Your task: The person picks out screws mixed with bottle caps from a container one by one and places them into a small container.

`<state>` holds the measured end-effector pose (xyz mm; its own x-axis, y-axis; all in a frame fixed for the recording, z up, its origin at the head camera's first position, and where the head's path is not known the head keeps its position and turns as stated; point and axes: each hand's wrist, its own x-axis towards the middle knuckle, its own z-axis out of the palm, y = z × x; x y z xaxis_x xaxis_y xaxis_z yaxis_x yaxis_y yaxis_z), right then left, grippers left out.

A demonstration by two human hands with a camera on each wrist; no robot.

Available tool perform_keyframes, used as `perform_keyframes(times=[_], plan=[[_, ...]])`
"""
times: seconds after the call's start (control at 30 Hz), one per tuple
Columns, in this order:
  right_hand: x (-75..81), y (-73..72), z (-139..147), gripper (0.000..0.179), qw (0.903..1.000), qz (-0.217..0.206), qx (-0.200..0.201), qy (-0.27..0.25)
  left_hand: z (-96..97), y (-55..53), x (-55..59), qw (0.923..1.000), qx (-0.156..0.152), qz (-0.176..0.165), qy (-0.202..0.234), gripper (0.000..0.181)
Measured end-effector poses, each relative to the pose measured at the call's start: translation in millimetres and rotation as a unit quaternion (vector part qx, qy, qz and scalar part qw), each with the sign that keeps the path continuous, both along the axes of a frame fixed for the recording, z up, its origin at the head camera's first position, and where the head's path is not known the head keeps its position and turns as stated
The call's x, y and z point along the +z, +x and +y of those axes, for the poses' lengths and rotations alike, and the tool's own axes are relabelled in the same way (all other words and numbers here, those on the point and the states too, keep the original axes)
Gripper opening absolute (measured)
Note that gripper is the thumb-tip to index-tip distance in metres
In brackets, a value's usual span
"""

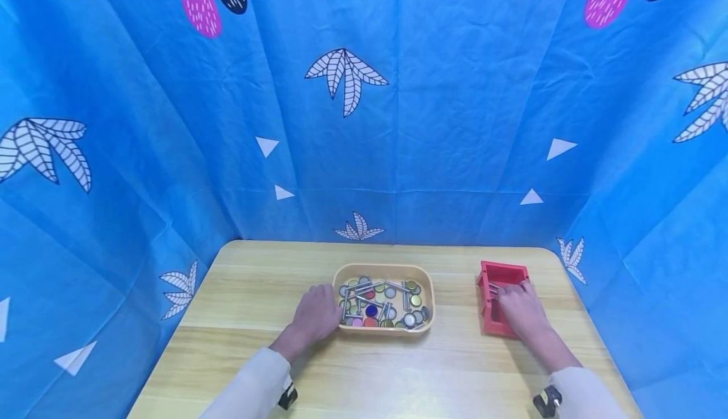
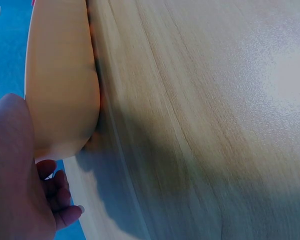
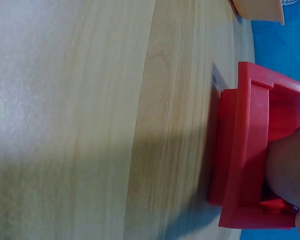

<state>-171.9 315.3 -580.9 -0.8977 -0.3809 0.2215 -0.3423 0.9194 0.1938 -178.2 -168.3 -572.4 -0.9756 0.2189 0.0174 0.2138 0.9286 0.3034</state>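
Observation:
My left hand (image 1: 317, 310) grips the left end of a shallow cream tray (image 1: 426, 280), its thumb along the wall and fingers curled at the end in the left wrist view. Inside the tray lie loose metal bolts (image 1: 371, 301) and bottle caps (image 1: 416, 301) in gold, silver, red, pink and blue. To the right, my right hand (image 1: 520, 308) reaches down into a red plastic bin (image 1: 493, 326). A few bolts (image 1: 493, 287) show beside its fingertips, near the bin's left wall. The right fingers are hidden inside the bin, so I cannot tell whether they hold the bolts.
Both containers stand on a light wood table (image 1: 387, 375) with rounded back corners. A stretch of tabletop separates tray and bin. Blue patterned curtain (image 1: 455, 122) hangs behind the table and along both sides.

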Motion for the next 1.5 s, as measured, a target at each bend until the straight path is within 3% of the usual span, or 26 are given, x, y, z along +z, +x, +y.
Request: perform_keyframes(times=[0.5,0.93,1.5], plan=[[0.3,-1.4,-2,0.033,0.9991,-0.034,-0.021,0.016,2.8,1.5,1.8,1.0000,0.001,-0.004,0.001,0.026],[-0.7,-3.0,3,0.026,0.9996,-0.025,0.008,0.003,2.2,4.6,1.9,1.0000,-0.003,0.009,-0.003,0.025],[35.9,-5.8,-11,0.031,0.9987,0.016,-0.025,-0.041,1.4,3.1,3.9,1.0000,-0.004,0.004,-0.008,0.028]])
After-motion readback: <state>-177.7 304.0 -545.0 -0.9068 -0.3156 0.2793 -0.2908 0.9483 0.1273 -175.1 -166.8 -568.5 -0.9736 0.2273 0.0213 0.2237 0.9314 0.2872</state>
